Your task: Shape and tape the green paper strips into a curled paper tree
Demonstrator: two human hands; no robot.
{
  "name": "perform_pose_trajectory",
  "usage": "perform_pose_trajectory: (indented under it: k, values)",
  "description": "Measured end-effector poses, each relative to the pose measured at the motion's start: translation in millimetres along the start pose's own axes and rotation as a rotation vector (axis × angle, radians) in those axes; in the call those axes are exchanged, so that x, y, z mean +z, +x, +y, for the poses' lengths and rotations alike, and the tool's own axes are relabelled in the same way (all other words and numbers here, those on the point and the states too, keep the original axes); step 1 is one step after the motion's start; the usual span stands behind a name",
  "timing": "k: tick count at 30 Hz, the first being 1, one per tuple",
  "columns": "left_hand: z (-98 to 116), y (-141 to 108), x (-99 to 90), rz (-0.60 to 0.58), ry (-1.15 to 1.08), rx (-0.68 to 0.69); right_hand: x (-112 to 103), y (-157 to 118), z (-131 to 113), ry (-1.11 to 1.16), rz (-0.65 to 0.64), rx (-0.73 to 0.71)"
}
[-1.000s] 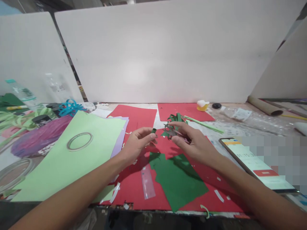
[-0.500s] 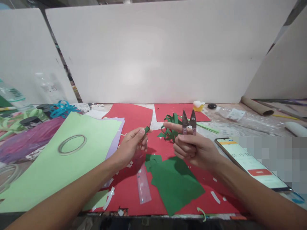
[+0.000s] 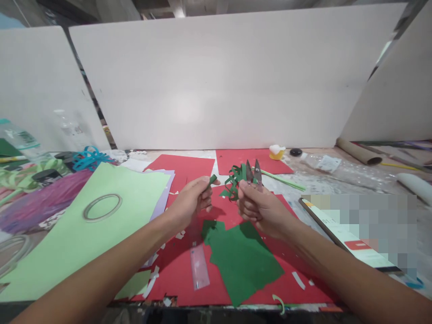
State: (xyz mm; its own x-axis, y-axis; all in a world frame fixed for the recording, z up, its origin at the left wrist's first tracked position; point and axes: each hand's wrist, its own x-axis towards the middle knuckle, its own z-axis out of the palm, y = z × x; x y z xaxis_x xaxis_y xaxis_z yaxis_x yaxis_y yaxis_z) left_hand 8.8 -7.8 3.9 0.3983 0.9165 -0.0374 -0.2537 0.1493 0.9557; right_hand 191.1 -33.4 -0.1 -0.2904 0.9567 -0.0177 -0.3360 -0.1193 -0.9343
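My left hand (image 3: 194, 195) pinches a small piece of dark green paper (image 3: 212, 181) between thumb and finger. My right hand (image 3: 258, 204) is closed around small metal snips (image 3: 254, 172), whose two pointed blades stand upright and apart. Just behind the snips lies a bunch of curled green paper strips (image 3: 232, 180), partly covered by that hand. Below both hands, a green paper sheet (image 3: 246, 261) with uneven edges rests on red paper (image 3: 175, 279), and a clear ruler (image 3: 200, 267) lies to its left.
On the left, a tape ring (image 3: 101, 208) sits on light green paper (image 3: 67, 243). A phone (image 3: 357, 245) lies at the right. Farther back are a yellow cup (image 3: 276, 154), a cardboard tube (image 3: 359, 151) and a plastic bottle (image 3: 347, 168). White board panels (image 3: 209, 81) stand behind.
My right hand has moved left, nearer my left hand, and its extended forefinger has folded in. The snips have come down with it. The view has tilted up slightly.
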Motion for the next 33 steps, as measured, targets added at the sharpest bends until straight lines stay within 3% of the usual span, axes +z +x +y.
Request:
perform_pose_trajectory:
  k: [7, 11, 16, 23, 33]
  values:
    - [-4, -3, -7.3, -0.044, 0.004, 0.023, 4, -9, -6, 0.095, -0.058, 0.046]
    - [-1, -10, -9.7, 0.010, 0.175, 0.143, 6, -15, -9, 0.191, -0.163, 0.146]
    - [4, -18, 1.4, 0.102, 0.388, 0.231, 10, -21, -9, 0.225, -0.325, 0.226]
    - [3, -22, 3.1, 0.120, 0.482, 0.320, 8, -26, -10, 0.319, -0.480, 0.320]
    - [-1, -24, 0.1, 0.134, 0.577, 0.368, 8, -22, -6, 0.444, -0.566, 0.366]
